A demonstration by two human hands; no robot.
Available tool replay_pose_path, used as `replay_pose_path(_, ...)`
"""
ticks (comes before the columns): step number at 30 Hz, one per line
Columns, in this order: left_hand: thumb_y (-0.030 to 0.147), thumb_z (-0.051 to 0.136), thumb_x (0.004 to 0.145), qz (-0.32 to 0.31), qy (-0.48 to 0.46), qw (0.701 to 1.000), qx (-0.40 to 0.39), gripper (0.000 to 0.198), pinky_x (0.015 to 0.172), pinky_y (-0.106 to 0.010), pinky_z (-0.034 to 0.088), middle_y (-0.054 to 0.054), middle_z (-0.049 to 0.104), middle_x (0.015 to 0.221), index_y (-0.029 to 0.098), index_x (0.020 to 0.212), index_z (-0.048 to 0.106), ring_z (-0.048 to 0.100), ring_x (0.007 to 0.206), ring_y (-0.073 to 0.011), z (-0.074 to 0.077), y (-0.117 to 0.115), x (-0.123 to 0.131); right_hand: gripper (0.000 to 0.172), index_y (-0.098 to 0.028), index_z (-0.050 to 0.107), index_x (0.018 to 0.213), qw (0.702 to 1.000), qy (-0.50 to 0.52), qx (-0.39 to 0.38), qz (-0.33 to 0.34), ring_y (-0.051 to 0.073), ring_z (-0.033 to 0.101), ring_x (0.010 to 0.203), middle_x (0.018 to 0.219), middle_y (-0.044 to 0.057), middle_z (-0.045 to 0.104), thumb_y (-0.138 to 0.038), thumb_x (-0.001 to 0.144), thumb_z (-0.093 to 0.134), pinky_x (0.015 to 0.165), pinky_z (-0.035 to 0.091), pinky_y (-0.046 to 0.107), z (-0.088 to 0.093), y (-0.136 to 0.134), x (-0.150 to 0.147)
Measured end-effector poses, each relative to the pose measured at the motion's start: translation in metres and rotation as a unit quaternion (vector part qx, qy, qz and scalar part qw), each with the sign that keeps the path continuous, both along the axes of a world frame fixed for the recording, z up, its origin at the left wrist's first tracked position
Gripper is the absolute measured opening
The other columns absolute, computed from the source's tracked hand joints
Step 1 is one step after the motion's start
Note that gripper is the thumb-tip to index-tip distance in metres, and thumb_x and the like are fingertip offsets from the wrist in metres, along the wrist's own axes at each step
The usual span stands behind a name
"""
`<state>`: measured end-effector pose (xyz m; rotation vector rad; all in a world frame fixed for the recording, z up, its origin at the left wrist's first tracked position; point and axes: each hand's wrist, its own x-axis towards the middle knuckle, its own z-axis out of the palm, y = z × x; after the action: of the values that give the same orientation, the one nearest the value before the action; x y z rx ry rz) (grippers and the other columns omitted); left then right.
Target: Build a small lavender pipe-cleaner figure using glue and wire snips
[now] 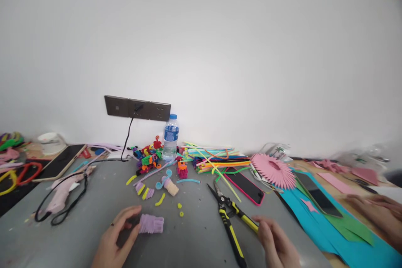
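Observation:
My left hand (117,236) rests at the left end of a lilac coil of wound pipe cleaner (152,224). Its thumb and forefinger are apart, the thumb tip by the coil, which lies on the grey table. Over the end of one handle of the yellow-and-black snips (231,228) lies my right hand (279,243), its fingers curled at that handle. The snips' blades are spread and point away from me. Beyond the coil lie a beige-and-lilac figure with blue curls (170,186), a lilac-and-yellow striped piece (145,191) and small yellow bits (160,199).
A glue gun (61,194) with a looping black cord lies left. At the back stand a water bottle (171,138) and a pile of pipe cleaners (220,160). A pink-edged phone (245,186) lies beyond the snips. Another person's hands (377,213) are at far right.

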<state>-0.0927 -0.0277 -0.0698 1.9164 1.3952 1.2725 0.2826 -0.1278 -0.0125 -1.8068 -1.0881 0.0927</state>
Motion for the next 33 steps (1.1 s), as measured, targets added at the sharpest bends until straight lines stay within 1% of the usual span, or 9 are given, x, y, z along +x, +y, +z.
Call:
replay_pose_path(4, 0.043, 0.063, 0.084, -0.011, 0.019, 0.999, 0.035, 0.028, 0.072, -0.02, 0.061, -0.005, 0.077, 0.104, 0.026, 0.104, 0.072, 0.075, 0.089, -0.019, 0.004, 0.002, 0.0, 0.038, -0.02, 0.064, 0.092, 0.994, -0.013, 0.015, 0.111, 0.015, 0.046, 0.05, 0.056, -0.002, 0.049, -0.053, 0.093, 0.046, 0.047, 0.037, 0.024, 0.046, 0.048, 0.008)
replay_pose_path(8, 0.048, 0.061, 0.084, -0.012, 0.021, 0.999, 0.027, 0.031, 0.07, -0.023, 0.062, -0.005, 0.078, 0.101, 0.025, 0.102, 0.074, 0.076, 0.084, -0.0199, 0.004, 0.004, 0.0, 0.033, -0.018, 0.065, 0.096, 0.972, -0.093, 0.008, 0.214, 0.017, 0.054, 0.062, 0.071, 0.002, 0.061, -0.039, 0.097, 0.039, 0.057, 0.043, 0.026, 0.078, 0.129, 0.008)
replay_pose_path(11, 0.051, 0.061, 0.084, -0.007, 0.016, 1.0, 0.017, 0.033, 0.07, -0.023, 0.062, -0.006, 0.078, 0.102, 0.025, 0.1, 0.075, 0.075, 0.086, -0.0206, 0.004, 0.004, 0.0, 0.034, -0.015, 0.063, 0.111, 0.923, -0.251, -0.148, 0.251, 0.016, 0.056, 0.063, 0.076, 0.003, 0.065, -0.025, 0.098, 0.033, 0.064, 0.045, 0.026, 0.082, 0.195, 0.005)
replay_pose_path(16, 0.048, 0.061, 0.085, -0.011, 0.015, 1.0, 0.019, 0.03, 0.07, -0.022, 0.061, -0.005, 0.078, 0.101, 0.024, 0.099, 0.073, 0.075, 0.086, -0.0196, 0.008, 0.004, 0.001, 0.025, -0.016, 0.071, 0.103, 0.879, -0.32, -0.227, 0.269, 0.018, 0.062, 0.081, 0.09, 0.007, 0.07, -0.009, 0.084, 0.056, 0.076, 0.044, 0.025, 0.068, 0.264, -0.006)
replay_pose_path(20, 0.048, 0.058, 0.086, -0.025, 0.026, 0.999, 0.004, 0.032, 0.07, -0.025, 0.061, -0.008, 0.077, 0.102, 0.022, 0.101, 0.071, 0.074, 0.088, -0.0205, 0.016, 0.002, 0.004, 0.019, -0.017, 0.073, 0.09, 0.863, -0.352, -0.249, 0.264, 0.019, 0.062, 0.086, 0.095, 0.009, 0.071, -0.008, 0.085, 0.057, 0.075, 0.042, 0.025, 0.065, 0.276, -0.013)
replay_pose_path(23, 0.043, 0.062, 0.085, -0.053, 0.057, 0.997, -0.014, 0.031, 0.075, -0.028, 0.06, -0.008, 0.073, 0.113, 0.023, 0.107, 0.068, 0.072, 0.099, -0.0221, 0.019, 0.0, 0.006, 0.017, -0.016, 0.072, 0.092, 0.861, -0.369, -0.225, 0.267, 0.018, 0.061, 0.086, 0.096, 0.009, 0.07, -0.014, 0.091, 0.055, 0.074, 0.041, 0.025, 0.079, 0.276, -0.013)
replay_pose_path(29, 0.035, 0.067, 0.082, -0.076, 0.12, 0.99, -0.02, 0.04, 0.097, -0.039, 0.054, -0.007, 0.069, 0.122, 0.025, 0.121, 0.062, 0.065, 0.114, -0.0245, 0.019, -0.005, 0.008, 0.023, -0.011, 0.065, 0.108, 0.879, -0.392, -0.093, 0.255, 0.018, 0.06, 0.09, 0.105, 0.012, 0.068, -0.019, 0.099, 0.045, 0.081, 0.04, 0.029, 0.151, 0.268, -0.005)
replay_pose_path(31, 0.033, 0.067, 0.082, -0.078, 0.129, 0.988, -0.022, 0.041, 0.098, -0.04, 0.053, -0.007, 0.07, 0.122, 0.026, 0.123, 0.061, 0.065, 0.114, -0.0248, 0.018, -0.006, 0.009, 0.027, -0.009, 0.064, 0.107, 0.894, -0.378, 0.043, 0.236, 0.015, 0.059, 0.075, 0.083, 0.007, 0.068, -0.024, 0.099, 0.044, 0.074, 0.04, 0.03, 0.181, 0.258, -0.002)
replay_pose_path(33, 0.031, 0.067, 0.082, -0.077, 0.131, 0.988, -0.03, 0.042, 0.096, -0.041, 0.053, -0.006, 0.07, 0.121, 0.026, 0.123, 0.062, 0.065, 0.112, -0.0251, 0.018, -0.006, 0.01, 0.032, -0.009, 0.058, 0.12, 0.899, -0.339, 0.163, 0.227, 0.01, 0.053, 0.06, 0.069, -0.001, 0.061, -0.026, 0.099, 0.04, 0.065, 0.036, 0.027, 0.21, 0.244, -0.001)
